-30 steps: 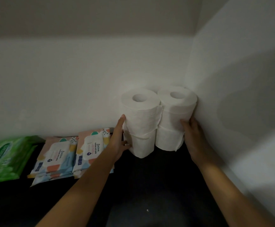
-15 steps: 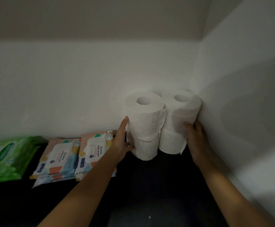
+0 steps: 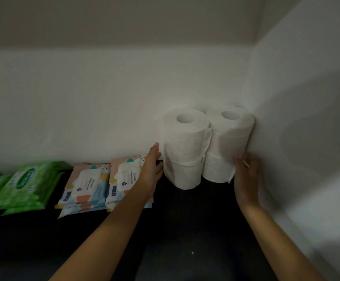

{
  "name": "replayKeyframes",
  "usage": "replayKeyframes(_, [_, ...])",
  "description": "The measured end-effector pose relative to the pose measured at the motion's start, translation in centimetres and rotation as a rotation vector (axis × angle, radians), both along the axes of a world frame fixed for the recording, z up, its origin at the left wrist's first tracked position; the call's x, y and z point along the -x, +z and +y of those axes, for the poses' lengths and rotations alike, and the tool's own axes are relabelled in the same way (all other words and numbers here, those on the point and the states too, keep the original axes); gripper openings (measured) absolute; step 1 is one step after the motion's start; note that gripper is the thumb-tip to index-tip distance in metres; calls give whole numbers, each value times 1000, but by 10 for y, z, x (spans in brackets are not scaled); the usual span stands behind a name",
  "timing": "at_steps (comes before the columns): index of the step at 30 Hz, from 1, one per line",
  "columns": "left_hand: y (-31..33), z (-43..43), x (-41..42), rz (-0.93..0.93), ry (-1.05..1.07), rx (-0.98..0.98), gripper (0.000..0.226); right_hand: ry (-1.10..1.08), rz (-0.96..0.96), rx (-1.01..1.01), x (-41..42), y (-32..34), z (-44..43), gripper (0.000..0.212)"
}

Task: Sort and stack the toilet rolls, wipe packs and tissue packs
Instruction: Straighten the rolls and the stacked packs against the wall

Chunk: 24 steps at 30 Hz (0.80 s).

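Rolls of white toilet paper stand upright in two stacks of two, side by side and touching, tucked into the corner where the pale back wall (image 3: 104, 98) meets the pale right wall (image 3: 307, 118). The left stack (image 3: 185, 142) sits a little forward of the right stack (image 3: 227, 134), whose upper roll presses against the right wall. A loose sheet edge hangs off the right stack's lower roll.

The left hand (image 3: 150, 169) is flat and wide, fingers straight and together, laid along the outer side of the left stack. It fills the narrow gap between the rolls and the nearest wipe pack. The right hand (image 3: 246, 179) sits in the slim space between the right stack's lower roll and the right wall, fingers loosely spread and holding nothing. Blur hides whether they touch the paper.

Two piles of pastel wipe packs (image 3: 122, 179), peach and blue with white label flaps, lie flat against the back wall just left of the rolls, their edges close together. Green wipe packs (image 3: 27, 185) lie further left, running out of the picture's left edge. The dark shelf surface (image 3: 185, 230) stretches open in front of the rolls and packs toward the person, with a tiny white speck (image 3: 192, 252) on it between the forearms.
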<state>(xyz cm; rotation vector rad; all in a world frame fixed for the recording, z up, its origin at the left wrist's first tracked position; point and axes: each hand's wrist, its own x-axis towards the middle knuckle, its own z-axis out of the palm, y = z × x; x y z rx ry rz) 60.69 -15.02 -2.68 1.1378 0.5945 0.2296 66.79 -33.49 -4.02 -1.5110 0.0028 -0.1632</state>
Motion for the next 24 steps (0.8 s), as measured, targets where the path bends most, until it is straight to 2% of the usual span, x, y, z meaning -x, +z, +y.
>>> replayKeyframes(2, [5, 3, 14, -28, 1, -47, 55, -9, 29, 8, 16, -2, 7, 46])
replayKeyframes(6, [11, 21, 43, -44, 37, -231, 43, 23, -1, 80, 47, -1, 31, 34])
replayKeyframes(10, [5, 49, 75, 28, 150, -507, 37, 259, 62, 186, 74, -7, 62, 27])
replayKeyframes(14, [-5, 76, 104, 134, 234, -588, 36, 415, 174, 297, 94, -22, 92, 39])
replayKeyframes(19, [-21, 87, 124, 260, 47, -692, 41, 467, 335, 257, 101, -38, 117, 52])
replayKeyframes(24, [-25, 96, 107, 290, -76, -979, 39, 484, 378, 154, 101, -44, 136, 60])
